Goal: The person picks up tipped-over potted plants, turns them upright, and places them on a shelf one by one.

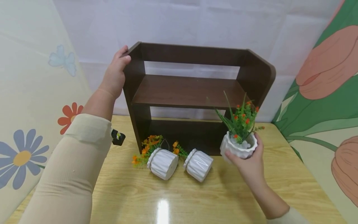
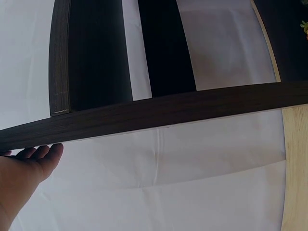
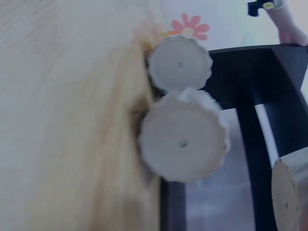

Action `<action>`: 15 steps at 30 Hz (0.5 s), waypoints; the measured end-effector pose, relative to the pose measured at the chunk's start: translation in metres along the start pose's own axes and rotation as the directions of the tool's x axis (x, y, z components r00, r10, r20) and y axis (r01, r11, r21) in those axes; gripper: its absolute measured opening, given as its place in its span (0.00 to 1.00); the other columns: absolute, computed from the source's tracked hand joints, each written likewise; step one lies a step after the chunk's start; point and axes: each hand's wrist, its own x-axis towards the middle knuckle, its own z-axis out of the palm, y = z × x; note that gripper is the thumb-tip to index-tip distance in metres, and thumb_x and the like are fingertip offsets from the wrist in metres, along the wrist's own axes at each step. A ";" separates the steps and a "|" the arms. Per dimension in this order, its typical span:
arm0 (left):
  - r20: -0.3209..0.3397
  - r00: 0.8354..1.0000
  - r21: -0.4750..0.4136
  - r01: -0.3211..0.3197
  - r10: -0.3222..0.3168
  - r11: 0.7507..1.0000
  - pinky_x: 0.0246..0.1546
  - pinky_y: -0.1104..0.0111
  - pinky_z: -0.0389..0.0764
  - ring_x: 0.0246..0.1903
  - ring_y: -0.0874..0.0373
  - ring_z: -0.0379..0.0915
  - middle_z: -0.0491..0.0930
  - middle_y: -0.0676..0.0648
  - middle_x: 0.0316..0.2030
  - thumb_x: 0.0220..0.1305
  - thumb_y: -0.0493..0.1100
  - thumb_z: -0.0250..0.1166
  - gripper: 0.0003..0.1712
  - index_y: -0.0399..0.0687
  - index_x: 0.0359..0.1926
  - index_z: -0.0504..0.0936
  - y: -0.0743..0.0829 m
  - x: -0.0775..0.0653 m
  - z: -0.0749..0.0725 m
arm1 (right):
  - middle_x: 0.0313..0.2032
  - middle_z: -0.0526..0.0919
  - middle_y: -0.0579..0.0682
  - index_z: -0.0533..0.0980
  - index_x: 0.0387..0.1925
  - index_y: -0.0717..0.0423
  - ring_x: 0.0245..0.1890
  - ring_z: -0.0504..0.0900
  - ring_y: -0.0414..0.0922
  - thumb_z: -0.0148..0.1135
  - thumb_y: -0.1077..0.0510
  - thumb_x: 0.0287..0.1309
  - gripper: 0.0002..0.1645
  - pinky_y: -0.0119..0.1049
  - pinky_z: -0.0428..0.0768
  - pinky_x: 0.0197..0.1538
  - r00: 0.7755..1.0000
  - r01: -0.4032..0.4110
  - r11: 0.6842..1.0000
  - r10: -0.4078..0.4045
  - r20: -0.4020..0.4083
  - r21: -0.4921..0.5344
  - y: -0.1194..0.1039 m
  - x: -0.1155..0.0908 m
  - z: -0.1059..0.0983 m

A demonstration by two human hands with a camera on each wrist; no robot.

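At the right, my right hand grips a white fluted pot with green leaves and small red-orange flowers. It is slightly tilted, in front of the shelf's right end. My left hand rests against the upper outer side of the dark brown two-tier shelf; in the left wrist view its fingertips touch the side panel. Two white pots lie on their sides before the lower tier: the left potted plant has orange flowers, and the right potted plant shows orange flowers beyond its rim.
Beneath everything is a light wood table. A white cloth hangs behind the shelf, and flower-printed panels flank it. A small black device shows by the left sleeve.
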 end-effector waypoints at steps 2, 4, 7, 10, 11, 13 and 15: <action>0.002 1.000 -0.004 -0.001 0.001 1.000 0.70 0.63 0.52 0.71 0.58 0.48 0.47 0.56 0.77 0.73 0.55 0.35 0.33 0.67 0.77 0.45 0.000 0.000 0.000 | 0.73 0.57 0.58 0.43 0.76 0.46 0.70 0.59 0.54 0.80 0.58 0.41 0.70 0.54 0.58 0.71 1.000 0.008 1.000 -0.008 -0.014 0.014 -0.006 0.001 0.001; 0.003 1.000 -0.014 -0.001 0.001 1.000 0.69 0.64 0.53 0.69 0.58 0.50 0.48 0.55 0.76 0.73 0.55 0.35 0.33 0.67 0.77 0.45 0.001 0.000 0.001 | 0.73 0.57 0.57 0.43 0.76 0.46 0.70 0.59 0.53 0.80 0.58 0.40 0.70 0.53 0.58 0.71 0.999 0.019 0.999 -0.018 -0.027 0.026 -0.013 0.002 0.002; 0.004 1.000 -0.013 -0.002 0.002 1.000 0.68 0.64 0.53 0.69 0.58 0.50 0.48 0.55 0.76 0.73 0.55 0.35 0.33 0.67 0.77 0.45 0.000 0.000 0.001 | 0.72 0.58 0.56 0.44 0.76 0.45 0.69 0.60 0.52 0.80 0.59 0.41 0.69 0.52 0.59 0.71 0.999 0.035 0.998 -0.033 -0.041 0.048 -0.024 0.004 0.002; 0.004 1.000 -0.011 -0.003 0.004 1.000 0.70 0.63 0.52 0.70 0.58 0.48 0.46 0.56 0.77 0.73 0.55 0.34 0.33 0.67 0.77 0.45 0.000 0.001 0.001 | 0.72 0.58 0.55 0.44 0.76 0.43 0.69 0.60 0.50 0.80 0.58 0.41 0.68 0.50 0.60 0.71 0.997 0.049 0.997 -0.045 -0.057 0.063 -0.035 0.008 0.003; 0.004 1.000 -0.006 -0.004 0.004 1.000 0.71 0.63 0.51 0.71 0.58 0.47 0.46 0.57 0.77 0.73 0.56 0.34 0.33 0.67 0.77 0.45 -0.001 0.001 0.001 | 0.72 0.58 0.54 0.45 0.75 0.42 0.69 0.60 0.49 0.80 0.58 0.41 0.68 0.50 0.60 0.71 0.997 0.054 0.996 -0.050 -0.062 0.064 -0.038 0.009 0.003; 0.004 1.000 0.000 -0.004 0.004 1.000 0.72 0.62 0.50 0.72 0.58 0.46 0.46 0.57 0.77 0.73 0.56 0.34 0.33 0.67 0.77 0.44 -0.001 0.001 0.001 | 0.72 0.58 0.53 0.45 0.75 0.41 0.69 0.60 0.48 0.80 0.57 0.41 0.68 0.49 0.60 0.71 0.995 0.069 0.995 -0.064 -0.071 0.073 -0.044 0.011 0.003; 0.005 1.000 -0.001 -0.005 0.005 1.000 0.72 0.61 0.50 0.72 0.58 0.46 0.45 0.57 0.77 0.73 0.56 0.34 0.33 0.67 0.77 0.44 -0.001 0.001 0.001 | 0.72 0.57 0.52 0.45 0.75 0.40 0.69 0.60 0.48 0.80 0.57 0.41 0.68 0.48 0.60 0.71 0.994 0.084 0.994 -0.078 -0.079 0.077 -0.051 0.013 0.004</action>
